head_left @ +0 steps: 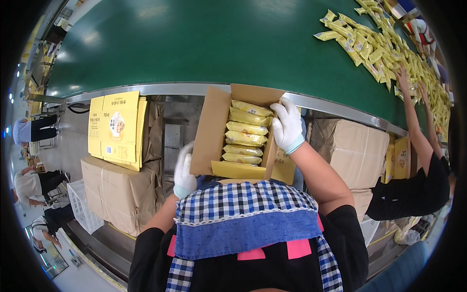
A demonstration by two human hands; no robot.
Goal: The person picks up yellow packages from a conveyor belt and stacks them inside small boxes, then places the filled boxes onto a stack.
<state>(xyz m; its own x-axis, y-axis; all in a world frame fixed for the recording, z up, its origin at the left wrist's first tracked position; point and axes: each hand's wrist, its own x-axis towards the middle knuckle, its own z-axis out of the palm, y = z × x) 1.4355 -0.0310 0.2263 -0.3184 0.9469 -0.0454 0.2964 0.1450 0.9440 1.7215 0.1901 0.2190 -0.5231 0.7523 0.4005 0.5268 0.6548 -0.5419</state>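
In front of my body is an open cardboard box [206,131], its flaps spread, brown inside with a yellow outer face. Several yellow sealed packets [245,138] lie stacked in a row inside it. My right hand [288,124], in a white glove, grips the box's upper right edge, with the thumb toward the inside. My left hand [185,170], also white-gloved, is at the outer edge of the left flap; motion blurs its fingers, and whether it grips the flap cannot be made out.
A green conveyor belt [194,44] with a metal edge runs beyond the box. Yellow packets [374,53] heap at far right, where another person's hands [403,80] reach in. Flat yellow cartons [114,129] lie on a paper-wrapped bundle [116,187] at left; another wrapped bundle [357,151] stands right.
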